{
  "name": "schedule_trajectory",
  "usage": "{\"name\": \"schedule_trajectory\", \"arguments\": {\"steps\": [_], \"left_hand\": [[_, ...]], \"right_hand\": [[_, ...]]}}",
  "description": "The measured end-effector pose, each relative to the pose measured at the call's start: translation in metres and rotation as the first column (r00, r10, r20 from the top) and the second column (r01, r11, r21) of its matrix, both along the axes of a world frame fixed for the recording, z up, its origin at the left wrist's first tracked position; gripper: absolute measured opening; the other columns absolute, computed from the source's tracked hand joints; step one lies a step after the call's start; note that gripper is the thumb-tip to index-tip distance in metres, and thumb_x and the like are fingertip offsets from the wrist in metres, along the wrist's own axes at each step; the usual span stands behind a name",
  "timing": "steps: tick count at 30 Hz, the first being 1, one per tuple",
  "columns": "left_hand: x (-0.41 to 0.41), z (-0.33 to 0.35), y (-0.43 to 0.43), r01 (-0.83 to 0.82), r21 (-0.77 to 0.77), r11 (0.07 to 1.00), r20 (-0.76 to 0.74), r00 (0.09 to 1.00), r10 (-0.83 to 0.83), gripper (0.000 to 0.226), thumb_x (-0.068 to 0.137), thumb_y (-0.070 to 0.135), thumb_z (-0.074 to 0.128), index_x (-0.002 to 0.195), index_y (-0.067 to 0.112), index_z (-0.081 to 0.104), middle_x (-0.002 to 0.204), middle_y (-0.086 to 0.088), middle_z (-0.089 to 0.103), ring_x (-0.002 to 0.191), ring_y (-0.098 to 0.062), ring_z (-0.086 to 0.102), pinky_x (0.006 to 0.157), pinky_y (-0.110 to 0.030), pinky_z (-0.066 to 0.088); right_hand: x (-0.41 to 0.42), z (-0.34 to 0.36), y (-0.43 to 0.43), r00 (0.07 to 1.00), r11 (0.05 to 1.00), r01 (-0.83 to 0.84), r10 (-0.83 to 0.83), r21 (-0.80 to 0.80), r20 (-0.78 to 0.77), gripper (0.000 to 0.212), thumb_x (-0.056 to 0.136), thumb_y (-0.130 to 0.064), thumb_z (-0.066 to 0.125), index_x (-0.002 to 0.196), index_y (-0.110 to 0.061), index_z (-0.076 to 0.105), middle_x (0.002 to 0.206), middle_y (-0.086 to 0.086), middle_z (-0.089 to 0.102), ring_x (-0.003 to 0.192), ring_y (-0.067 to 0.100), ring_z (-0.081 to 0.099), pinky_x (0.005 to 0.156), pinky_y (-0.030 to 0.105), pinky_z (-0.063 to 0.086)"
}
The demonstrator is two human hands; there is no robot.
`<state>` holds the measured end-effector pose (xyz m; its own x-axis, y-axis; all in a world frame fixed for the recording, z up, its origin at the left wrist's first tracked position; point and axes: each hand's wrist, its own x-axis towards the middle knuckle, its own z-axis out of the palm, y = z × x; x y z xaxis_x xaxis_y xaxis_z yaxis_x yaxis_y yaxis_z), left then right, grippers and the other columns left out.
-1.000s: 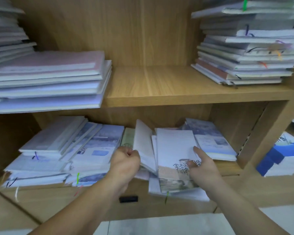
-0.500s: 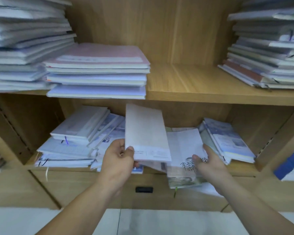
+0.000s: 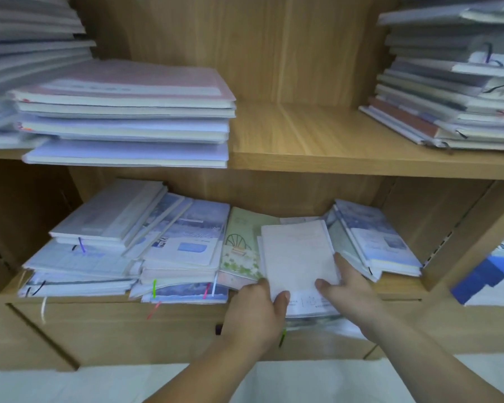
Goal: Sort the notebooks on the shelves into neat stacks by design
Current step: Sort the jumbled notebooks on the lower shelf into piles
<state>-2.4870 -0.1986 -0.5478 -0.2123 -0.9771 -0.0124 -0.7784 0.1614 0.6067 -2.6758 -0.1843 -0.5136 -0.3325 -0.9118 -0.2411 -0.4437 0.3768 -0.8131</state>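
Observation:
A pale white-pink notebook (image 3: 298, 257) lies on top of a small pile in the middle of the lower shelf (image 3: 396, 289). My left hand (image 3: 256, 312) grips its near left edge, thumb on the cover. My right hand (image 3: 346, 289) holds its near right edge. A green notebook with a wheel drawing (image 3: 242, 245) lies just left of it. Blue-cover notebooks (image 3: 186, 242) are heaped further left, and another blue-cover stack (image 3: 378, 239) leans at the right.
The upper shelf (image 3: 309, 141) carries a pink-topped stack (image 3: 128, 112) at left, a taller grey stack (image 3: 26, 45) at far left and a messy stack (image 3: 454, 82) at right. A blue and white stack (image 3: 486, 274) sits beyond the right upright.
The white-pink notebook, held upright in my left hand half a second ago, now lies flat on the middle pile. It covers the tree-pattern notebook, and both hands are on its near edge.

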Motion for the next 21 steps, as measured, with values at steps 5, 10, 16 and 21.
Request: {"name": "schedule_trajectory", "arguments": {"steps": [5,10,16,21], "left_hand": [[-0.005,-0.006,-0.002,-0.012,0.072,0.997,-0.195,0.981,0.026,0.029,0.100,0.045,0.050,0.103,0.018,0.061,0.101,0.001,0.071,0.093,-0.019,0.066,0.083,-0.036,0.055],[0.012,0.019,0.010,-0.055,0.048,0.997,-0.412,0.909,0.070,0.026,0.095,0.044,0.061,0.088,0.020,0.061,0.065,0.010,0.059,0.060,-0.008,0.055,0.057,-0.028,0.042],[0.039,0.058,0.063,0.055,-0.136,0.989,-0.503,0.856,-0.117,0.017,0.098,0.041,0.061,0.101,0.025,0.065,0.062,0.013,0.054,0.055,-0.003,0.044,0.054,-0.019,0.034],[0.055,0.078,0.102,0.087,-0.177,0.980,-0.563,0.808,-0.174,0.049,0.097,0.041,0.062,0.144,0.037,0.051,0.087,0.024,0.067,0.074,0.006,0.059,0.067,-0.013,0.042]], "right_hand": [[0.003,0.013,0.003,0.999,0.999,-0.033,0.033,0.003,-0.031,0.070,0.103,-0.018,0.053,0.161,-0.031,0.016,0.151,-0.007,0.041,0.141,0.020,0.041,0.100,0.020,0.033],[0.009,0.040,0.015,0.990,0.992,-0.124,0.122,-0.021,-0.077,0.070,0.107,-0.020,0.046,0.162,-0.031,0.004,0.162,-0.004,0.028,0.143,0.018,0.034,0.095,0.013,0.029],[0.014,0.096,0.067,0.952,0.954,-0.283,0.268,-0.095,-0.146,0.054,0.106,-0.024,0.048,0.152,-0.038,0.022,0.128,-0.028,0.042,0.104,-0.006,0.048,0.078,0.000,0.040],[0.016,0.136,0.130,0.939,0.925,-0.329,0.298,-0.190,-0.174,0.044,0.099,-0.024,0.061,0.138,-0.039,0.049,0.119,-0.023,0.070,0.107,0.001,0.067,0.096,0.031,0.055]]}}
